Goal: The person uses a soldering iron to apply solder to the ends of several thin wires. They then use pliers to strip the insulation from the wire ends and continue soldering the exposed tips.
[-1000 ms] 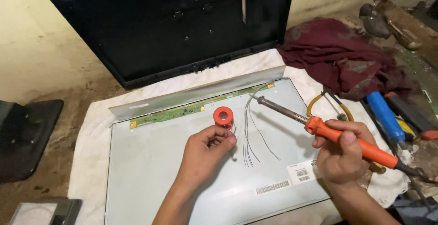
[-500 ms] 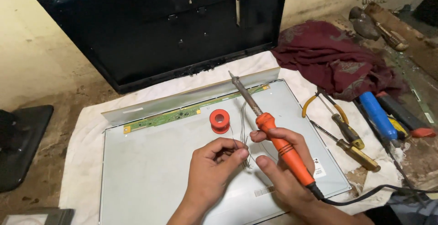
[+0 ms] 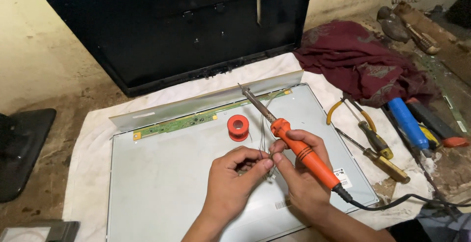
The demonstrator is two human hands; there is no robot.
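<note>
head view: an orange-handled soldering iron (image 3: 300,149) is gripped in the right hand (image 3: 303,173), the fingers being closed round the middle of the handle, with the metal tip directed up and left over the grey metal back panel (image 3: 162,183) of a flat screen. a black cord is seen leaving the rear of the handle and trailing off to the right. the left hand (image 3: 234,179) is held just beside the right, its thumb and forefinger pinched together on thin pale wires (image 3: 263,139); the right thumb and forefinger are also brought against the same wires, so that the two hands are touching at the fingertips. the wires are located between the hands, above the panel, near its middle. a small red spool (image 3: 238,126) is stood on the panel just beyond the hands, near a narrow green circuit strip (image 3: 186,122) along the upper edge. the panel is laid on a white cloth (image 3: 88,139). a black screen frame (image 3: 162,31) is leaned against the wall behind. to the right, a dark red rag (image 3: 363,60), yellow-handled pliers (image 3: 338,109), two screwdrivers (image 3: 378,146) and a blue-handled tool (image 3: 406,123) are noted, well apart from the hands.
</note>
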